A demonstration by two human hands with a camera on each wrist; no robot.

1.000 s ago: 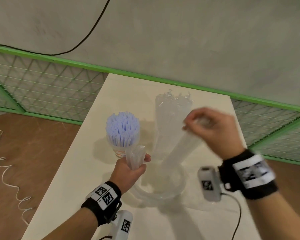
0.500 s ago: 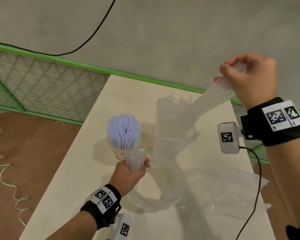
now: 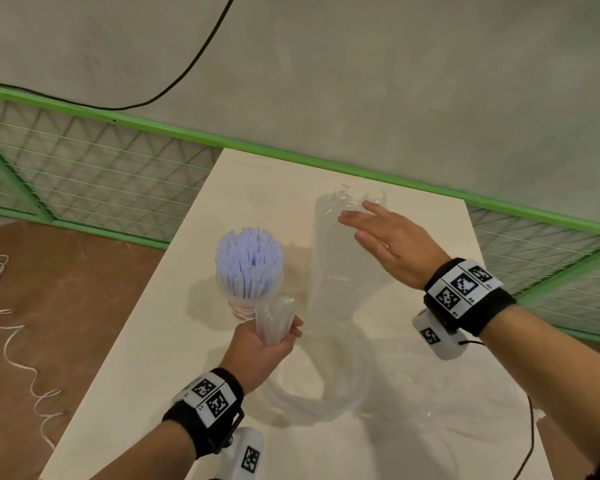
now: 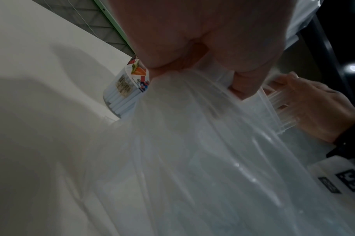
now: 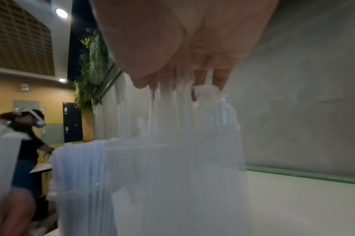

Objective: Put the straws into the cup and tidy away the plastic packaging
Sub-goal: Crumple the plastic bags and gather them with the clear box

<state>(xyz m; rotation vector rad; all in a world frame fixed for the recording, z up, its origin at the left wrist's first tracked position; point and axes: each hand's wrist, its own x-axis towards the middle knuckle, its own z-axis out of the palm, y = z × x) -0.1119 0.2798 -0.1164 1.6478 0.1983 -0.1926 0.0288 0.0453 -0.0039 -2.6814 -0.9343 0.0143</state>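
A paper cup (image 3: pixel 240 305) packed with pale blue straws (image 3: pixel 248 261) stands on the cream table (image 3: pixel 146 362). My left hand (image 3: pixel 281 327) grips the bunched end of a clear plastic packaging sleeve (image 3: pixel 276 318) just in front of the cup. The sleeve loops down onto the table (image 3: pixel 326 396) and rises again as an upright clear tube (image 3: pixel 333 265). Over that tube's crinkled top, my right hand (image 3: pixel 361 223) hovers with fingers straight, the fingertips (image 5: pixel 219 79) touching the plastic. In the left wrist view, the left hand (image 4: pixel 192 47) clutches the plastic next to the cup (image 4: pixel 130 89).
A second clear plastic sheet (image 3: pixel 447 420) lies flat on the table's right front. A green mesh fence (image 3: pixel 84 188) runs behind and beside the table. A white cord (image 3: pixel 11 341) trails on the brown floor at left. Another person (image 5: pixel 25 135) stands far off.
My right hand pulled the plastic up and to the right, then let go and came down, fingers straight, onto the top of the upright tube. The left hand kept its grip.
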